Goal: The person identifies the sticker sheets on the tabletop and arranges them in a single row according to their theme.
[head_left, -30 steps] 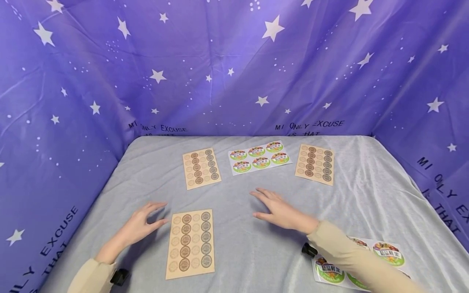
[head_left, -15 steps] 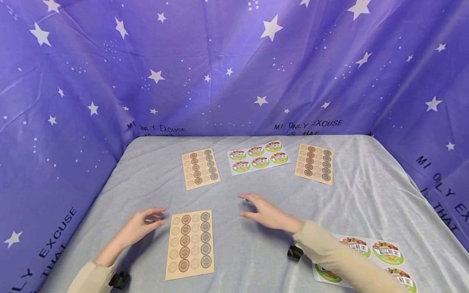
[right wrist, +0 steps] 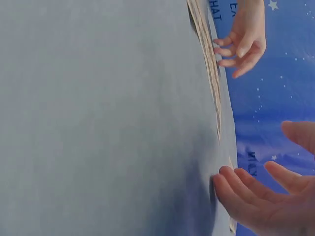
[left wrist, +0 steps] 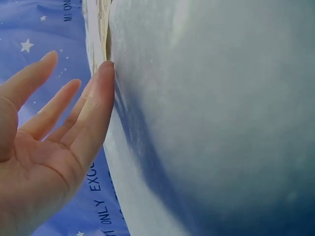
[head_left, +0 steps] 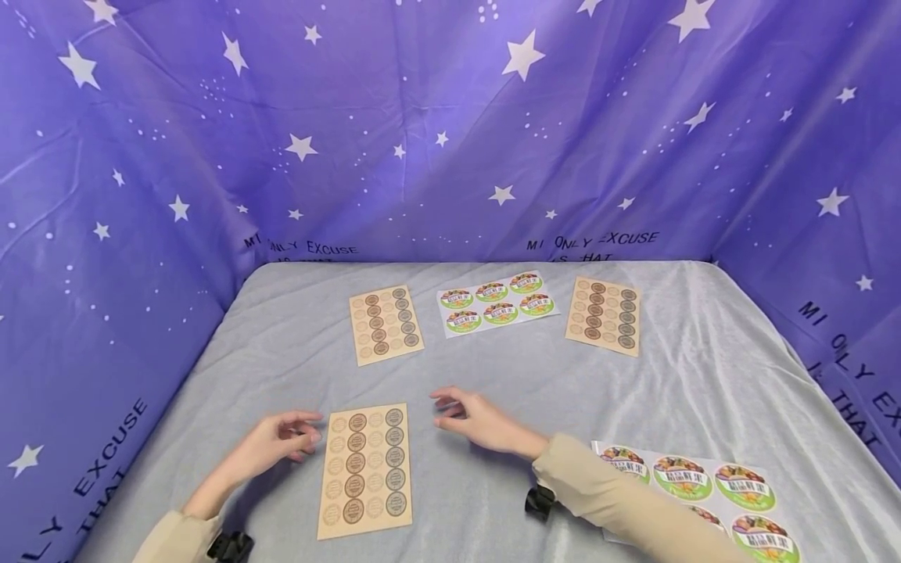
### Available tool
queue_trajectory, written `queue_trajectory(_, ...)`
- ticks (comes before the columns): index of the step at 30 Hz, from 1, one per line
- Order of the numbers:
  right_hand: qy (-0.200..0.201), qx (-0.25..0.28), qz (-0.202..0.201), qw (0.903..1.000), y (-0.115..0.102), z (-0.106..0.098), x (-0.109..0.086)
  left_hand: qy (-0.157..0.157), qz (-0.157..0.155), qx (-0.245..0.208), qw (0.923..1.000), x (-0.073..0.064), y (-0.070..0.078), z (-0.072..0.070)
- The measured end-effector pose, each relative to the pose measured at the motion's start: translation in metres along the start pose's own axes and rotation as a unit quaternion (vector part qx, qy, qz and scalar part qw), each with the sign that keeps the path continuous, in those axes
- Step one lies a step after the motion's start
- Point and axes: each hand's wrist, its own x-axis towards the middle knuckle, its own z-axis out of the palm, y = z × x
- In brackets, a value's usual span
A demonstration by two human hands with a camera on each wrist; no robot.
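A tan sheet of round stickers (head_left: 366, 471) lies on the grey cloth between the two hands. My left hand (head_left: 271, 447) is just off its left edge, fingers loosely bent and holding nothing. In the left wrist view the left hand (left wrist: 64, 115) has its fingers apart, with a tan sheet edge (left wrist: 105, 29) beyond the fingertips. To the right of the same sheet hovers my right hand (head_left: 486, 422), relaxed, with nothing in it. The right wrist view has the right hand (right wrist: 268, 194) low at the right, and the tan sheet (right wrist: 209, 59) seen edge-on.
Along the back lie a tan sticker sheet (head_left: 386, 324), a white sheet of fruit stickers (head_left: 500, 303) and another tan sheet (head_left: 603, 316). A larger fruit sticker sheet (head_left: 749, 489) is at front right, partly under the right sleeve (head_left: 619, 493). A purple starry curtain (head_left: 450, 156) surrounds the table.
My right hand has moved left and toward me, closer to the front tan sheet. My left hand has dropped slightly and its fingers have bent more. The sheets have stayed put.
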Motion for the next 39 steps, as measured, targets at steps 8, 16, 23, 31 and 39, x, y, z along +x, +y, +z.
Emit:
queue_trajectory(8, -0.005, 0.082, 0.039, 0.9958, -0.003, 0.017, 0.004, -0.002, -0.025, -0.029, 0.9993, -0.001, 0.0, 0.004)
queue_trajectory(16, -0.003, 0.2, 0.096, 0.975, -0.009, 0.029, 0.004, 0.01, -0.064, -0.054, 0.9964, 0.001, 0.0, 0.008)
queue_trajectory(23, -0.004, 0.245, 0.123, 0.9618, -0.01, 0.034, 0.003, 0.033, -0.07, -0.064, 0.9949, 0.004, 0.0, 0.015)
queue_trajectory(31, -0.005, 0.259, 0.14, 0.9555, -0.012, 0.04, 0.004, 0.07, -0.102, -0.085, 0.9887, 0.006, -0.001, 0.02)
queue_trajectory(39, -0.003, 0.272, 0.156, 0.9496, -0.015, 0.045, 0.004, 0.084, -0.127, -0.111, 0.9822, 0.005, 0.002, 0.023)
